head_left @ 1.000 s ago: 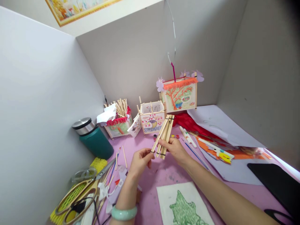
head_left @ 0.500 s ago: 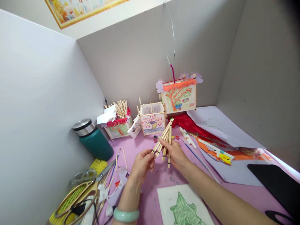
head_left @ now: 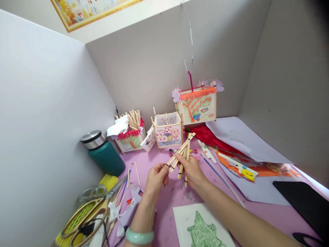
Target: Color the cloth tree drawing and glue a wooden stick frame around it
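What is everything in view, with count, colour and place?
Banded wooden sticks: several, pale, centre
Hanging lantern: one, orange-fringed, centre back
Open painted box: one, white, left of lantern
Bottle: one, teal, left
Stick holder: one, red-fringed, beside bottle
Scissors: one pair, gold-handled, lower left
Drawing: one, green on white, bottom centre
Cloth: one, red, back right
Papers: several, white, right
Flat slab: one, black, right edge
Framed picture: one, yellow, top left
Small items: many, mixed, both sides
Table: one, purple, below
Partitions: three, grey, around table
Bangle: one, pale green, left wrist
Left hand: one, at stick ends
Right hand: one, around sticks
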`<state>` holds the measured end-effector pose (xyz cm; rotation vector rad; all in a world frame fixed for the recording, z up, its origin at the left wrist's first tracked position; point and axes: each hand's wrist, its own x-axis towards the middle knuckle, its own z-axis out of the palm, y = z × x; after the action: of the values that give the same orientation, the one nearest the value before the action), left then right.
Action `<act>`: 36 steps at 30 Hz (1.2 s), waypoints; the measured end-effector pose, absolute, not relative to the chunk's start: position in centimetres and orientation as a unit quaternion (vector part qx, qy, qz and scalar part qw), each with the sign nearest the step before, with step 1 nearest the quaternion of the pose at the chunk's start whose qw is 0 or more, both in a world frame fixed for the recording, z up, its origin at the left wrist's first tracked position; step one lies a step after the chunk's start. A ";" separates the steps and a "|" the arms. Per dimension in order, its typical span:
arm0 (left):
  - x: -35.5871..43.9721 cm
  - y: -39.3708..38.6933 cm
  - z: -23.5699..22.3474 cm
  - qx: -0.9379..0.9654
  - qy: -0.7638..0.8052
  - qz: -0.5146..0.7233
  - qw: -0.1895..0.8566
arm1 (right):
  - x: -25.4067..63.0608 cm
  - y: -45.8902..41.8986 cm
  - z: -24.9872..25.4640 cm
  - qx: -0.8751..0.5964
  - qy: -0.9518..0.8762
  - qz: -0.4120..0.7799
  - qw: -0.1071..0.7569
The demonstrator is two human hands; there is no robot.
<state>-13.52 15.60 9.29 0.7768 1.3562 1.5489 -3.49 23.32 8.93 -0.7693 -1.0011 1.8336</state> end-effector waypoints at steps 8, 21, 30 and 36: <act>-13.4 15.4 9.7 0.310 0.522 0.634 0.479 | -3.4 23.2 9.2 -0.283 -0.402 0.752 0.439; -13.5 15.9 8.7 0.365 0.620 0.618 0.318 | -3.7 22.8 8.6 -0.319 -0.406 0.711 0.478; -13.9 15.6 7.7 0.545 0.674 0.498 -0.031 | -3.7 22.2 9.4 -0.355 -0.338 0.739 0.462; -13.7 15.4 7.8 0.549 0.667 0.502 -0.051 | -3.7 21.8 9.8 -0.376 -0.294 0.759 0.443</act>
<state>-13.72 15.45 7.80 1.7835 2.1644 1.6285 -3.69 21.84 9.83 -0.9337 -0.7286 1.8811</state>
